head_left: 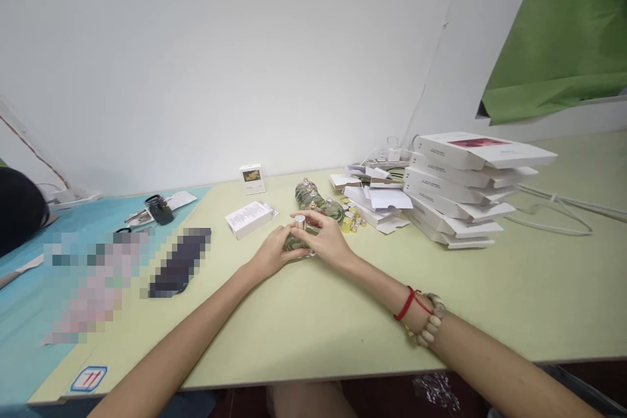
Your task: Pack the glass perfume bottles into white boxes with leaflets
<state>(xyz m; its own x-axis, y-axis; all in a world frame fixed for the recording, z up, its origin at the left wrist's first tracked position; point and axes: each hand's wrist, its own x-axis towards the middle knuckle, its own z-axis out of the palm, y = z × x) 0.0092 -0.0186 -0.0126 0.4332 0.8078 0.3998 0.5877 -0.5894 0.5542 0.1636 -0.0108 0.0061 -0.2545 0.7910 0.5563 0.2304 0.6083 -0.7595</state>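
Observation:
A glass perfume bottle with a shiny gold-and-silver cap stands on the yellow-green table between both hands. My left hand is closed around its left side. From the right, my right hand wraps over the bottle, its fingers by the cap and its far side. The hands hide much of the glass. Just behind them are several similar bottles in a cluster, with greenish patterned glass. Loose gold and silver caps are scattered to the right of my right hand.
A white box lies left of the hands, and a small box stands near the wall. Opened cartons and a tall stack of white boxes occupy the right. A dark jar sits on the blue cloth at left.

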